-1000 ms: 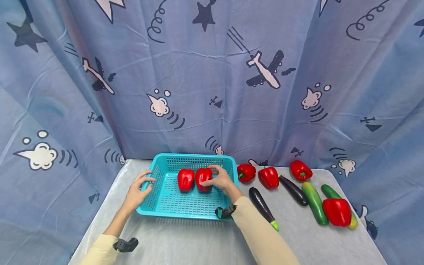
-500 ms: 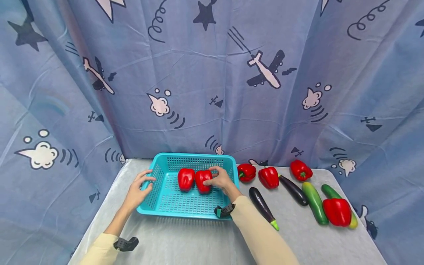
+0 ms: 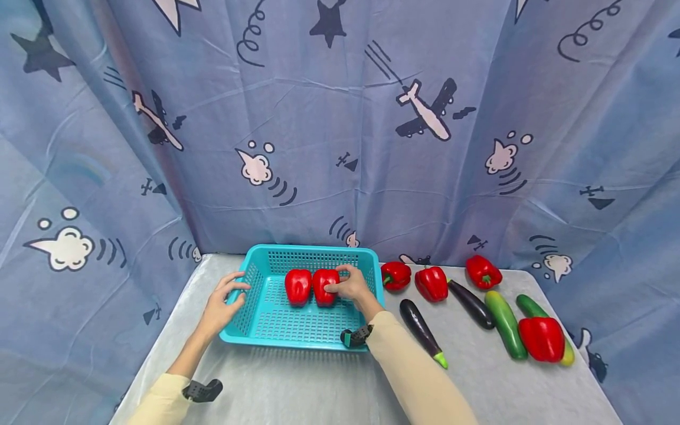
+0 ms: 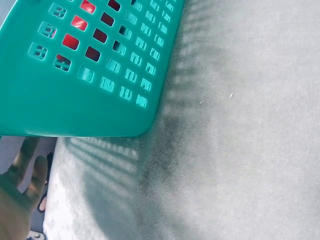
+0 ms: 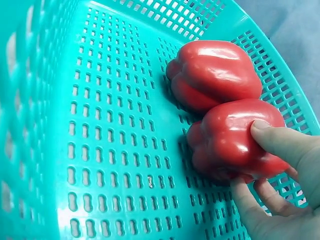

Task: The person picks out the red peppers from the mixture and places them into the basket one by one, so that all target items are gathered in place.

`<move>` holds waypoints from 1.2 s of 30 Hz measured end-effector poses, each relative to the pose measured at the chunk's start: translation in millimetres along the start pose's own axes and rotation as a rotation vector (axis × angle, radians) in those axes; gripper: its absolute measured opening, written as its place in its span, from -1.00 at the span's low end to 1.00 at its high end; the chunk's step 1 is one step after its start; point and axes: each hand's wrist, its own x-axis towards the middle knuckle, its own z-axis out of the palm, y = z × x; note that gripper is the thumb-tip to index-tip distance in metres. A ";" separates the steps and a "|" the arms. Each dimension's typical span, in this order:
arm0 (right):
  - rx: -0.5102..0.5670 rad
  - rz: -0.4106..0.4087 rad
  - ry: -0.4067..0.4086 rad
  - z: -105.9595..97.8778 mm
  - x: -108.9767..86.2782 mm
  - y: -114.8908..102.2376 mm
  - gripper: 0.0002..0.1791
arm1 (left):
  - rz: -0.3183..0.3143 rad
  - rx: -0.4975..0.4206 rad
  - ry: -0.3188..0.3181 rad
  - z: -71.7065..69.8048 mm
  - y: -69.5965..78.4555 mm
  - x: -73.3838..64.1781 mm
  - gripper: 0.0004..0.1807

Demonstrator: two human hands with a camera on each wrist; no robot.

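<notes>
Inside a turquoise perforated basket (image 3: 287, 343) lie two red bell peppers side by side. My right hand (image 3: 355, 287) holds the right-hand bell pepper (image 3: 321, 288), thumb on top and fingers beneath its side in the right wrist view. That pepper touches the other bell pepper (image 5: 217, 72) on the basket floor. At the basket's left rim is my left hand (image 3: 219, 306), fingers loosely bent and spread, gripping nothing. In the left wrist view part of the left hand (image 4: 17, 200) shows beside the basket wall; whether it touches the rim I cannot tell.
Right of the basket lie more red bell peppers (image 3: 431, 284), two eggplants (image 3: 422, 330), a green cucumber-like vegetable (image 3: 504, 324), and another (image 3: 530, 308) partly under a bell pepper (image 3: 542, 340). A patterned blue curtain (image 3: 319, 195) hangs behind the grey-white tabletop (image 3: 297, 383).
The held bell pepper tilted slightly, then straightened and came up against the other pepper. My right hand moved a little to the left. The left hand stayed where it was.
</notes>
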 end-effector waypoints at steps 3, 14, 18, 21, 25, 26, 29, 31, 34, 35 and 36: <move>-0.020 -0.007 0.005 0.0 0.3 -0.4 -0.34 | -0.003 -0.003 0.001 0.2 0.9 0.1 -0.79; -0.043 -0.028 -0.017 -14.6 -8.7 -9.6 -0.29 | 0.022 0.005 0.004 0.7 1.5 -0.7 -0.78; -0.005 -0.042 -0.039 -21.6 -13.9 -14.1 -0.28 | 0.037 0.014 -0.004 -0.2 1.9 -1.2 -0.80; 0.042 -0.071 -0.058 -27.8 -18.6 -15.8 -0.30 | 0.026 0.020 -0.010 -0.6 4.0 -1.5 -0.80; 0.123 -0.104 -0.096 -38.4 -26.6 -18.7 -0.34 | 0.026 0.015 -0.006 -0.6 4.1 -1.1 -0.81; 0.142 -0.110 -0.105 -41.3 -28.2 -19.3 -0.35 | 0.031 0.013 -0.005 -0.6 3.8 -1.1 -0.81; 0.171 -0.132 -0.122 -48.5 -33.7 -22.2 -0.39 | 0.033 0.013 -0.002 -0.8 3.6 -1.0 -0.81; 0.186 -0.144 -0.127 -52.7 -36.7 -23.6 -0.41 | 0.032 0.016 -0.002 -0.9 4.3 -1.3 -0.81; 0.209 -0.167 -0.145 -59.2 -41.7 -26.5 -0.48 | 0.024 0.027 -0.004 -0.8 5.4 -1.4 -0.81; 0.212 -0.176 -0.150 -61.4 -43.4 -27.4 -0.51 | 0.023 0.029 -0.004 -0.6 5.6 -1.3 -0.81; 0.210 -0.188 -0.154 -63.6 -45.3 -28.5 -0.52 | 0.020 0.032 -0.003 -0.5 5.6 -1.2 -0.80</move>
